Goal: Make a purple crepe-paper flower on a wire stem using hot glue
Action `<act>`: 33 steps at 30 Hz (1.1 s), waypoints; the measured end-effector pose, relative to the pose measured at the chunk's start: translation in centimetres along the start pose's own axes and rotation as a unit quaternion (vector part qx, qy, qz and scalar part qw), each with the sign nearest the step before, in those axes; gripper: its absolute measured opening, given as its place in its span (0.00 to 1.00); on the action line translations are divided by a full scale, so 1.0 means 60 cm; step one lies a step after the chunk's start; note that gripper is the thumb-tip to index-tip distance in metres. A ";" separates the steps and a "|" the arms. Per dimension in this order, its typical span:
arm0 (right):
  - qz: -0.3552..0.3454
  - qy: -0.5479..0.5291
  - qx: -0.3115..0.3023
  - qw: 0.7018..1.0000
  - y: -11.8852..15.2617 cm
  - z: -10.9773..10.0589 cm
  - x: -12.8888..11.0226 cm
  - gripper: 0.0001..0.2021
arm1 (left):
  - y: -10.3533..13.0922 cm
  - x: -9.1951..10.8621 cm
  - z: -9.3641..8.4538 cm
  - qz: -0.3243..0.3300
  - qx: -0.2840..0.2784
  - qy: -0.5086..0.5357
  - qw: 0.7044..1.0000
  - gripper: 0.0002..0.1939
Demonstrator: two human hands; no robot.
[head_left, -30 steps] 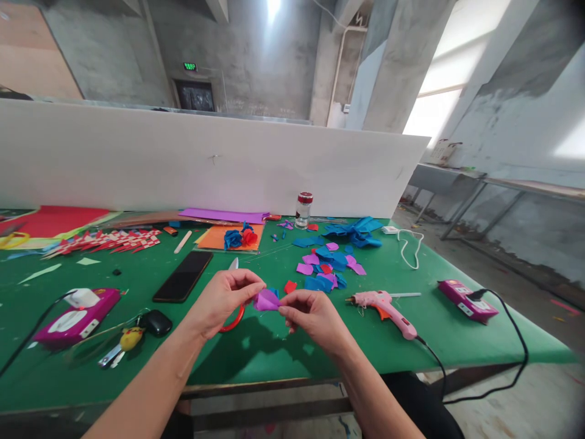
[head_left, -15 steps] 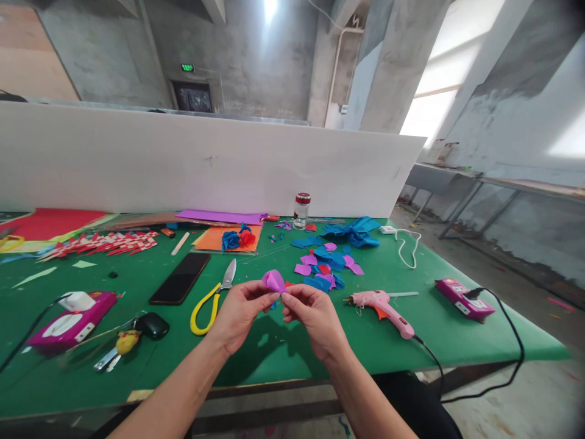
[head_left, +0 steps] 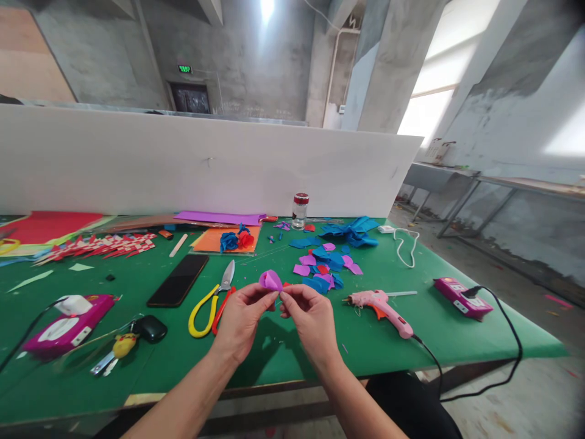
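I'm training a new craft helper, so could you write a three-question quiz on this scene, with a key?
1. Which tool lies to the right of the right hand?
A) scissors
B) glue gun
C) nail clippers

2. True or false: the red-capped jar stands in front of the white board.

3. What colour is the paper piece held up at the fingertips of the right hand and left hand?

Key: 1. B; 2. true; 3. pinkish purple.
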State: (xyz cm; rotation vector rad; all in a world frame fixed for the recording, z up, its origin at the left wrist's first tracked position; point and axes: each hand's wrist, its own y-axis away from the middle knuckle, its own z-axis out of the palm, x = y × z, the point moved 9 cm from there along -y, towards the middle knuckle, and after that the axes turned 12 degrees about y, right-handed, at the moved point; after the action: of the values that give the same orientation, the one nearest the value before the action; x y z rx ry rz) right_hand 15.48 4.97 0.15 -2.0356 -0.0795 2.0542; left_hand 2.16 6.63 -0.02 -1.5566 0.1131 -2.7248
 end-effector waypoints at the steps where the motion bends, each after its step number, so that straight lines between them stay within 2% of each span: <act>1: -0.009 0.009 0.003 1.000 0.001 0.000 -0.002 0.07 | 0.001 0.000 0.001 0.000 -0.001 0.005 1.000 0.10; 7: -0.055 0.011 0.017 0.998 0.006 -0.002 -0.015 0.06 | 0.000 -0.006 0.005 -0.017 -0.013 0.046 0.999 0.11; 14: -0.050 -0.035 0.037 0.997 0.013 0.001 -0.013 0.05 | 0.002 -0.015 0.005 -0.024 -0.001 0.081 0.996 0.10; 21: -0.079 0.017 0.068 0.994 0.017 -0.007 -0.016 0.05 | 0.003 -0.028 0.006 -0.030 -0.007 0.093 0.995 0.09; 26: -0.069 0.007 0.050 0.996 0.015 -0.002 -0.011 0.05 | 0.002 -0.018 -0.004 -0.002 0.014 0.055 0.998 0.09; 33: -0.028 -0.024 -0.001 0.999 0.001 0.010 0.006 0.08 | 0.006 0.020 -0.004 0.084 0.023 -0.086 0.992 0.08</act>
State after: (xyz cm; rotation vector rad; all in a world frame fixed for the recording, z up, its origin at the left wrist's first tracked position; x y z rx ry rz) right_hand 14.88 5.06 -0.21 -1.9627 -0.1447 2.0694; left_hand 1.32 6.26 0.89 -1.6784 0.1715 -2.4379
